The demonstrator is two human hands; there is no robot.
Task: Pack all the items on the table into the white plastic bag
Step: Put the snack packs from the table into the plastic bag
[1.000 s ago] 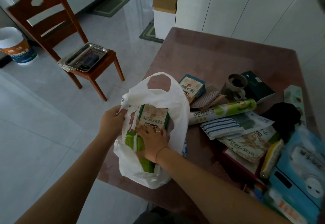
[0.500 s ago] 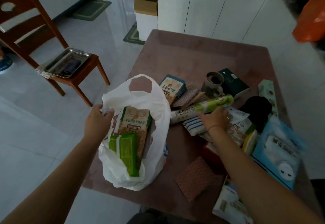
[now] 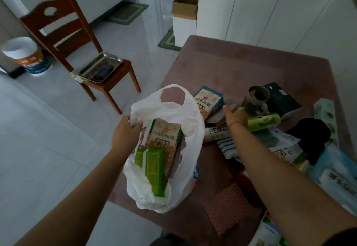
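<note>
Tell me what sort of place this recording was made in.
Most likely a home, in a kitchen or dining area. A wooden chair stands on a glossy tiled floor, white cabinets line the wall with door mats nearby, and the table holds household goods.

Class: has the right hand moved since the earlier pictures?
Yes. The right hand left the white plastic bag and crossed the green roll toward the mug.
</note>
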